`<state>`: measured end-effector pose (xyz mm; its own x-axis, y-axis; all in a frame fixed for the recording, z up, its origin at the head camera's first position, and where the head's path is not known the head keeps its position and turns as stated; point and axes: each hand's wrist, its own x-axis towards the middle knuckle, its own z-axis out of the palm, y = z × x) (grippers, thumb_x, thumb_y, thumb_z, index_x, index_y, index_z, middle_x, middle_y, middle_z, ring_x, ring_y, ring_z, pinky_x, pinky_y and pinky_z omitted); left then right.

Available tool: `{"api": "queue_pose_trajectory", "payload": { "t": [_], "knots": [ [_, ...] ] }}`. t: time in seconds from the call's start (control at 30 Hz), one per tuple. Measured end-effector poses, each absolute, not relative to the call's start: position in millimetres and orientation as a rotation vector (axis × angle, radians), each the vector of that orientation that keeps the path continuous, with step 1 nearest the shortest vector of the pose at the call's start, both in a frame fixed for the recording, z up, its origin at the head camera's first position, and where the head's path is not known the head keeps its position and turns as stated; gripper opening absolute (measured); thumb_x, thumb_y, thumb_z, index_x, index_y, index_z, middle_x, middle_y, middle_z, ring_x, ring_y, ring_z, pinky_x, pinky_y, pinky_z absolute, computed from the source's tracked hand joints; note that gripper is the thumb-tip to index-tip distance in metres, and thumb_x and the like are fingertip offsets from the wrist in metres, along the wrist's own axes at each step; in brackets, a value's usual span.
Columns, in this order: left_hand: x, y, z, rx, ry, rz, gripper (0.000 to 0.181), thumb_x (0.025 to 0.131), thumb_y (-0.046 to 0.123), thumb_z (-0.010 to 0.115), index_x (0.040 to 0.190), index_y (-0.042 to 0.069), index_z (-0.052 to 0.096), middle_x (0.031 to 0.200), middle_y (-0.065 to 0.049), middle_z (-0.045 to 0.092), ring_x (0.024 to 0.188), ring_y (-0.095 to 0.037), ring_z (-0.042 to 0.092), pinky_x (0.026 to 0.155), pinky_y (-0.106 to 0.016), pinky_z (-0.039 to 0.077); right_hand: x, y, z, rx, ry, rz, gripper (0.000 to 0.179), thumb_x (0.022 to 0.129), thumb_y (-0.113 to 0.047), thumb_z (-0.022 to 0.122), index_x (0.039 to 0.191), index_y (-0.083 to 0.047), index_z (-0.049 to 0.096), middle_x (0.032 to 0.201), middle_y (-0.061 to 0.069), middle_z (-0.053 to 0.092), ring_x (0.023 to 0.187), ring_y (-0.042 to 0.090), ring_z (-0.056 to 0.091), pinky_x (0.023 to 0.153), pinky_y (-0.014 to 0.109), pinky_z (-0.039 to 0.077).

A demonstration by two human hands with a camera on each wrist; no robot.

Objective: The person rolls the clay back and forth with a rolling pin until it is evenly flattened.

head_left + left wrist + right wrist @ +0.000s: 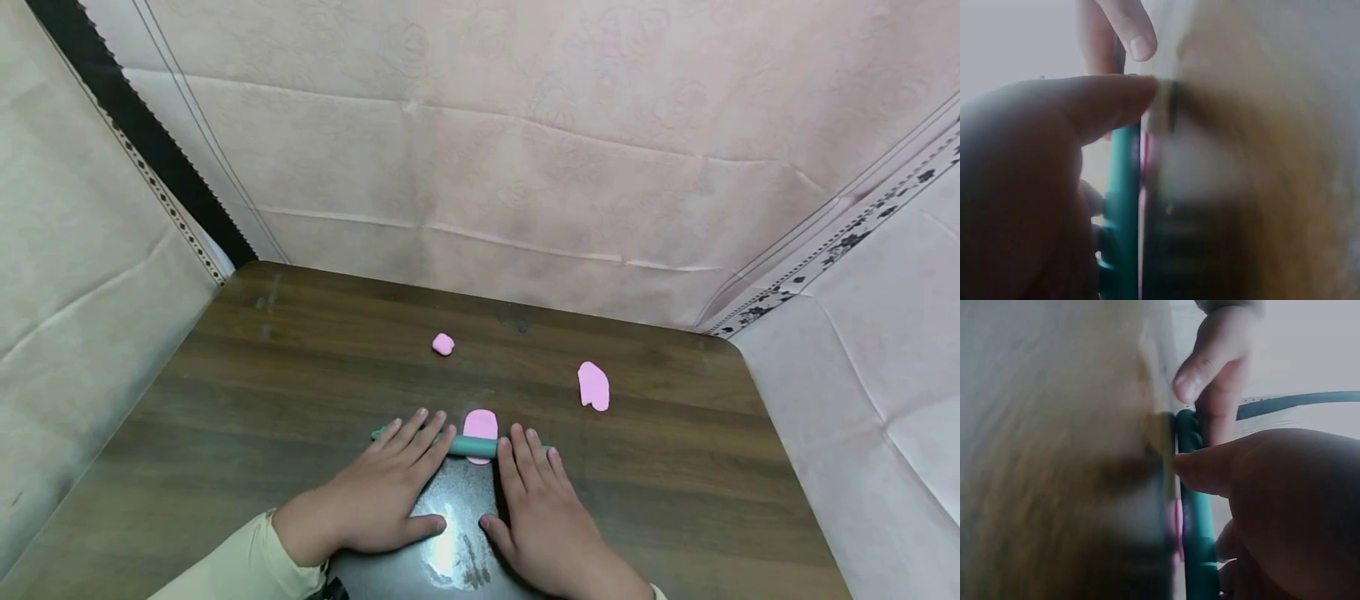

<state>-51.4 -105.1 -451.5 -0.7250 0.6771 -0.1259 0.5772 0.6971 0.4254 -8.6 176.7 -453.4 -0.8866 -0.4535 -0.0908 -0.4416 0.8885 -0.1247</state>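
A green rolling pin (474, 447) lies crosswise over a flattened piece of pink dough (481, 423), which shows in front of and behind it. On the pin's left part rest the straight fingers of my left hand (375, 497), palm down, thumb out to the side. My right hand (545, 517) presses its straight fingers on the right part, its thumb pointing toward the other. Seen from the left wrist, the pin (1124, 187) runs under the hand, with a thin pink edge beside it. The right wrist view has the pin (1197, 519) low along the surface.
Beneath the hands is a shiny grey board (450, 542) on a brown wooden table (300, 375). Farther back sit a small pink lump (443, 344) and, to the right, a flat pink dough piece (594, 387). Pale cloth (487, 167) hangs behind the table and along both sides.
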Motion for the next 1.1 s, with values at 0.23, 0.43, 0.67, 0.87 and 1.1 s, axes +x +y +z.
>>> {"api": "queue_pose_trajectory", "payload": {
  "t": [0.23,0.43,0.67,0.87,1.1],
  "knots": [
    [-69.0,-101.9,-466.9,0.995,2.7,0.514,0.1,0.11,0.07,0.057,0.182,0.013,0.016,0.191,-0.012,0.01,0.177,-0.041,0.007,0.14,-0.067,0.014,-26.1,175.0,-457.4,-0.68,2.965,-0.15,0.092,0.114,-0.058,0.058,0.178,-0.001,0.025,0.188,0.023,0.014,0.175,0.044,0.017,0.138,0.067,0.024],
    [-89.6,-95.8,-467.1,0.954,2.708,0.465,0.099,0.111,0.072,0.053,0.182,0.014,0.015,0.191,-0.011,0.009,0.177,-0.04,0.006,0.141,-0.066,0.011,-48.0,174.6,-458.3,-0.642,2.956,-0.168,0.09,0.114,-0.057,0.058,0.178,-0.001,0.026,0.188,0.024,0.014,0.175,0.045,0.017,0.138,0.067,0.023],
    [-112.4,-92.6,-461.2,0.916,2.719,0.464,0.085,0.117,0.067,0.038,0.182,0.016,0.018,0.191,-0.01,0.01,0.177,-0.042,0.002,0.141,-0.068,0.011,-73.9,173.9,-458.1,-0.588,2.939,-0.171,0.088,0.117,-0.059,0.048,0.18,-0.004,0.021,0.189,0.021,0.013,0.176,0.043,0.015,0.14,0.064,0.021],
    [-133.4,-88.3,-460.6,0.895,2.744,0.419,0.08,0.119,0.065,0.031,0.183,0.019,0.015,0.192,-0.009,0.004,0.177,-0.042,-0.005,0.141,-0.069,0.01,-97.6,173.9,-455.3,-0.563,2.928,-0.152,0.088,0.118,-0.061,0.043,0.18,-0.005,0.016,0.189,0.02,0.012,0.177,0.042,0.012,0.141,0.063,0.02],
    [-157.8,-79.9,-457.2,0.885,2.803,0.342,0.077,0.121,0.061,0.028,0.183,0.019,0.013,0.191,-0.012,0.001,0.177,-0.044,-0.007,0.141,-0.068,0.007,-129.5,176.3,-452.1,-0.504,2.86,-0.179,0.086,0.119,-0.064,0.034,0.181,-0.006,0.015,0.189,0.02,0.01,0.177,0.041,0.009,0.141,0.064,0.016]
  ]
}}
